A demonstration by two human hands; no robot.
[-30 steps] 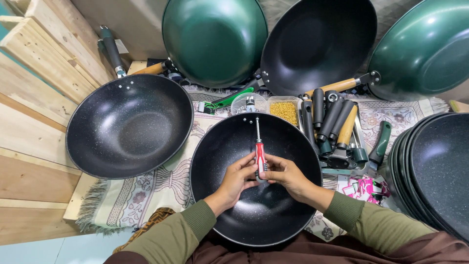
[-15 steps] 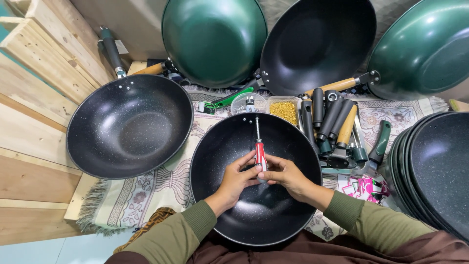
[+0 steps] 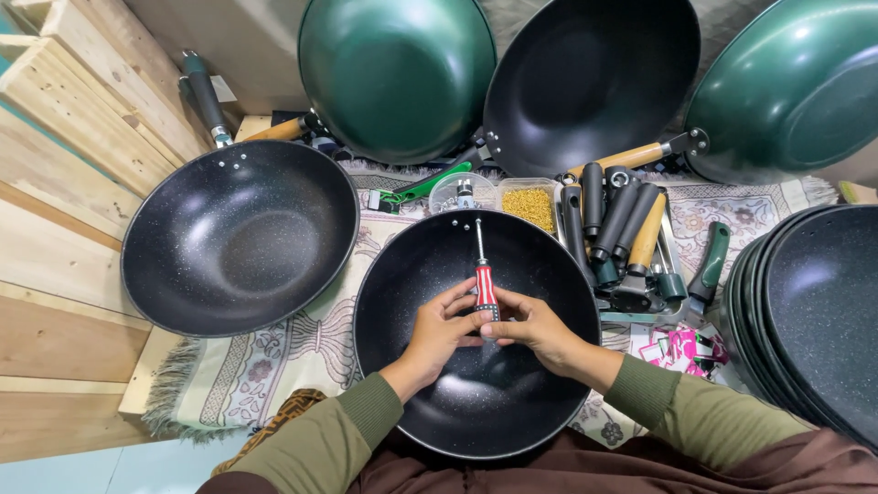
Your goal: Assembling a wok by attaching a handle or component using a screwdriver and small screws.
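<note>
A black speckled wok (image 3: 416, 384) rests in front of me on my lap and the mat's edge. Inside it, my left hand (image 3: 437, 331) and my right hand (image 3: 538, 331) meet around a screwdriver with a red and white handle (image 3: 485, 285). Its metal shaft points away from me toward the wok's far rim, where small rivet holes show. Both hands close on the handle's lower end. The wok has no handle that I can see.
A second black wok (image 3: 240, 238) with a dark handle lies left on a patterned mat. Green and black woks lean at the back. Loose pan handles (image 3: 624, 229), a tub of gold screws (image 3: 530, 203) and a stack of black woks (image 3: 814, 311) lie to the right. Wooden planks stand left.
</note>
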